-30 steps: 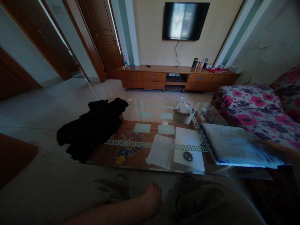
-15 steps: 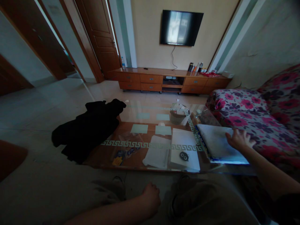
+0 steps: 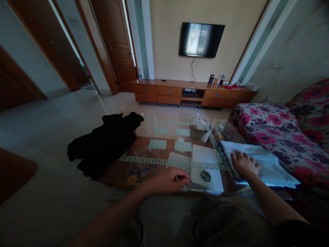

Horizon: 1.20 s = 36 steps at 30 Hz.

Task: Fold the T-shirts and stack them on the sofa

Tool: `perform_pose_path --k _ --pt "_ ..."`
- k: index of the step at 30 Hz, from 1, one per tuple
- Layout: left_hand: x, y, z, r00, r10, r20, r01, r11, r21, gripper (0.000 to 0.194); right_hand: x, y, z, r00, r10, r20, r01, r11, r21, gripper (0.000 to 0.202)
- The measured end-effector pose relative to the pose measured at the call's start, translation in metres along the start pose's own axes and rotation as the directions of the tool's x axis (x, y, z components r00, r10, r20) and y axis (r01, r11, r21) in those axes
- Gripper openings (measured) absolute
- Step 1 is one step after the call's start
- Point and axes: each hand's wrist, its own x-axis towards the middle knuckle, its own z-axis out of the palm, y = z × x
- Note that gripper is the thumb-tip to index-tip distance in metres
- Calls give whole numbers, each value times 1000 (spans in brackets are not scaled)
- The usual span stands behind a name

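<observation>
My right hand [image 3: 245, 164] lies with fingers spread on a pale, wrinkled sheet-like bundle [image 3: 269, 159], perhaps cloth or plastic, at the right end of the glass coffee table [image 3: 164, 168]. Blue edging shows along the bundle's left side. Over the table's front edge hovers my left hand [image 3: 169, 181], fingers loosely curved and a gap between them, with nothing visible in it. A dark round object with two pale rings [image 3: 205, 176] sits just right of it, above white paper [image 3: 204, 156]. Black clothing [image 3: 102, 140] is draped across the table's left end.
A flowered sofa [image 3: 275, 133] borders the table on the right. Through the glass I see a basket-like bin [image 3: 197, 133] beyond the far side. Farther back stand a long wooden TV cabinet [image 3: 168, 91] and a wall-mounted television [image 3: 202, 40].
My left hand has risen from near my knees to the table's front edge. My right hand has shifted left on the pale bundle, whose right side now spreads farther out and looks wrinkled.
</observation>
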Motion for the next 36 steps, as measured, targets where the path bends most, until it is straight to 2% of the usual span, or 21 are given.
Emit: perform_pose_path --k 1,2,3,5,6,8,10,12,13,15,17,19,21,24,27,28,30,32,33,34,36 --pt "1 -5 -21 984 -47 -171 52 998 23 32 -1 -3 -1 1000 24 0 -24 1000 -9 72" --pt "0 -13 -42 937 -80 -340 110 991 69 31 -2 -8 -3 998 61 8 -61 998 -17 70" --pt "-3 -24 -63 863 -95 -495 186 973 138 31 -4 -14 -4 994 103 22 -103 994 -22 68" --pt "-14 -51 -99 671 -104 -734 420 870 260 32 -12 -29 -4 987 151 57 -151 988 -17 65" --pt "-22 -66 -114 592 -103 -799 547 779 305 35 -19 -38 -3 988 139 69 -139 990 -6 64" --pt "-42 -94 -138 473 -132 -871 748 582 318 45 -34 -55 0 997 41 58 -42 999 15 66" --pt "-62 -121 -151 359 -148 -922 856 446 261 61 -52 -72 4 997 -76 -16 76 997 2 72" --pt "-79 -146 -157 278 -118 -953 915 334 225 76 -69 -85 7 988 -145 -48 143 989 -46 74" --pt "-86 -158 -158 264 -117 -958 929 297 220 82 -76 -91 7 981 -189 -40 186 980 -70 74" --pt "-95 -181 -158 280 -194 -940 938 265 224 85 -87 -102 6 945 -327 11 326 941 -95 69" --pt "-99 -199 -156 304 -305 -902 937 269 224 75 -95 -113 4 868 -492 67 496 864 -83 63" --pt "-98 -210 -156 307 -365 -879 937 278 212 64 -101 -123 2 805 -585 102 592 804 -54 57" --pt "-95 -214 -158 267 -382 -885 944 287 161 58 -104 -131 1 792 -600 115 607 794 -39 53" --pt "-91 -214 -164 180 -387 -904 949 309 57 52 -104 -137 1 795 -594 125 602 798 -39 52" --pt "-91 -215 -170 149 -359 -921 944 329 24 42 -101 -136 0 791 -597 136 607 794 -43 53" --pt "-92 -214 -172 132 -356 -925 941 338 4 37 -101 -135 0 789 -598 140 608 793 -43 53" --pt "-90 -207 -175 61 -341 -938 926 369 -74 30 -100 -132 -1 788 -599 143 610 791 -44 53" --pt "-82 -192 -178 -14 -261 -965 890 436 -131 28 -101 -133 -2 790 -597 140 607 793 -46 52" --pt "-75 -181 -178 -30 -184 -982 865 487 -118 27 -103 -136 -4 789 -600 132 609 792 -44 50" --pt "-66 -168 -177 -16 -98 -995 834 548 -68 27 -106 -140 -7 783 -610 118 617 786 -32 49" --pt "-46 -139 -168 70 -6 -998 725 687 47 25 -115 -155 -14 751 -655 78 654 755 40 46"
